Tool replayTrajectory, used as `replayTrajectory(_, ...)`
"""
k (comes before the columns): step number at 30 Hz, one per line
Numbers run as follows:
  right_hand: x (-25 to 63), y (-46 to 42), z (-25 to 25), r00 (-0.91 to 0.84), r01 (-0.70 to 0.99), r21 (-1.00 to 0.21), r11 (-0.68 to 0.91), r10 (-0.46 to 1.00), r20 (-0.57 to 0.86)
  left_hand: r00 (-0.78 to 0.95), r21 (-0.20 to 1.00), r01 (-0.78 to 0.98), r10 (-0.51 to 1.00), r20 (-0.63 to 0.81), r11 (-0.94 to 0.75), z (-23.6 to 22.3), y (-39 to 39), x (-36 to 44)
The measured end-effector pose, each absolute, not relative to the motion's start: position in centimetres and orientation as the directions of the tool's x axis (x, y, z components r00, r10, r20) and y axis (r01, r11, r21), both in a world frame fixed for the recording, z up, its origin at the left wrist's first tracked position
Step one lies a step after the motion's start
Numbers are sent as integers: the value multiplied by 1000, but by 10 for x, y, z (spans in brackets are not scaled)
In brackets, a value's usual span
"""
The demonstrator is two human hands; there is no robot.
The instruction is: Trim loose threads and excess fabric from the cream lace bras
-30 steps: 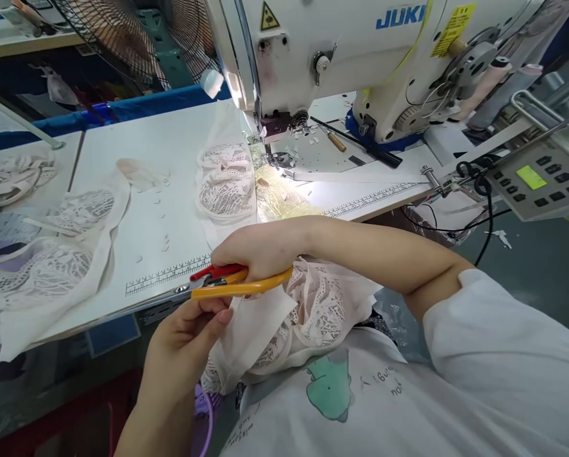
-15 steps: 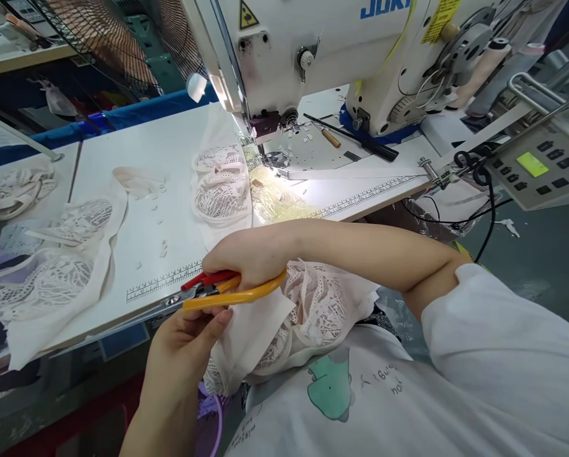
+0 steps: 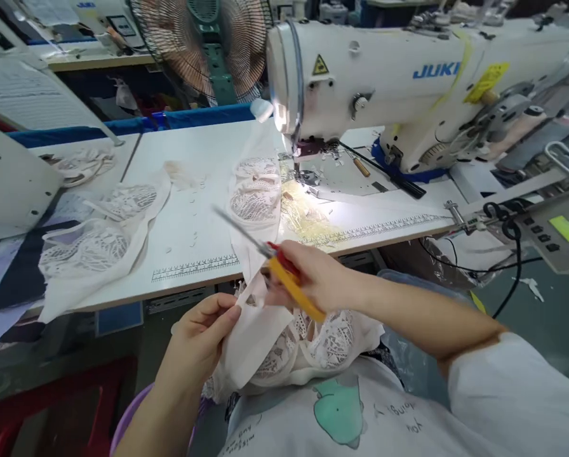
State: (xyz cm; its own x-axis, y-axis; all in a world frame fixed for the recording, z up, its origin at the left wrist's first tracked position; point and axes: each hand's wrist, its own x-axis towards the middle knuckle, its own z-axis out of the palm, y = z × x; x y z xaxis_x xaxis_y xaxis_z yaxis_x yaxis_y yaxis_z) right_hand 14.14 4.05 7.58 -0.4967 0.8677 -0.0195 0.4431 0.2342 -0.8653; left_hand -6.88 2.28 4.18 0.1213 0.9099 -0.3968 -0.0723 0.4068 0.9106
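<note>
My right hand [image 3: 320, 273] is wrapped round scissors [image 3: 296, 293] with orange and red handles. Their blades point up and left over the table edge, blurred by motion. The fingers of my left hand [image 3: 199, 333] pinch the pale edge of a white lace bra [image 3: 334, 346] that lies across my lap. Part of that bra is hidden behind the scissors and my right hand. Just beyond the hands, another white lace bra [image 3: 254, 200] lies on the table, its lower end hanging toward my lap.
A JUKI sewing machine [image 3: 370, 76] stands on the white table [image 3: 194, 222], its lamp lit over yellowish film [image 3: 308, 212]. Further left lies another lace bra [image 3: 94, 247]. A fan [image 3: 213, 57] is behind the table, a red stool [image 3: 56, 406] low at left.
My right hand has moved right and up with the scissors, their blades swinging to point upward. My left hand now pinches the bra's edge in plain view. The head view has tilted up.
</note>
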Motion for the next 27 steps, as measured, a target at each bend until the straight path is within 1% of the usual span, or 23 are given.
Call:
replayTrajectory(1,147,33,73,-545,440,-861,254,838,-31,114,909,-93,911,-395,406,42,22,-70)
replayTrajectory(3,157,19,68,-675,482,-826,292,725,-137,98,904,-133,913,-395,406,43,21,-73)
replayTrajectory(6,162,5,63,-726,567,-770,293,619,-299,82,895,-170,911,-405,413,43,20,-75)
replayTrajectory(7,161,3,62,-722,582,-759,291,614,-318,82,892,-175,909,-410,418,43,19,-75)
replayTrajectory(14,143,4,65,-681,652,-678,338,654,-329,78,869,-207,893,-443,449,48,13,-66)
replayTrajectory(19,137,6,67,-683,651,-683,332,649,-336,75,864,-214,889,-451,456,51,11,-65)
replayTrajectory(23,134,2,59,-648,670,-689,276,669,-363,91,869,-199,892,-443,452,50,11,-66)
replayTrajectory(27,134,-2,49,-590,652,-738,175,728,-349,108,885,-158,899,-425,437,51,10,-66)
